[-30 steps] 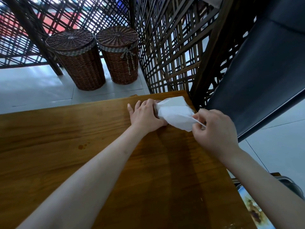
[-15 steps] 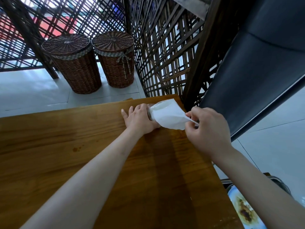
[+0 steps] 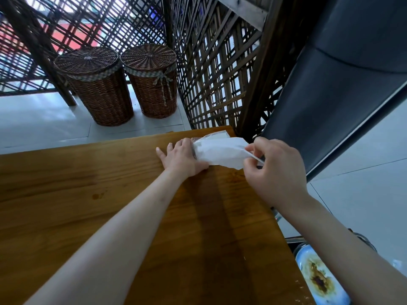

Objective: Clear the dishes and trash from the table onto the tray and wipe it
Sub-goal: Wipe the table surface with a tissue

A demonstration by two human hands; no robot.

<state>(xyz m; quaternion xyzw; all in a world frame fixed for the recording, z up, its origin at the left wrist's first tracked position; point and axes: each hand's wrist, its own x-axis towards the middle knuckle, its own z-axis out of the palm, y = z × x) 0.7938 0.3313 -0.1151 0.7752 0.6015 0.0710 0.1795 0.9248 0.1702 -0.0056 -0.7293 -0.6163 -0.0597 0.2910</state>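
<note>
Wood table (image 3: 66,194), wicker baskets (image 3: 123,84) beyond on pale tile floor (image 3: 33,119).

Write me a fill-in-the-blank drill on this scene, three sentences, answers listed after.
1. The right hand pinches a white ____ drawn from the clear packet under the left hand.
2. Beyond the table, ____ lidded wicker baskets stand on the floor.
3. The dirty plate lies off the table's ____ edge.

Answers: tissue; two; right
</note>
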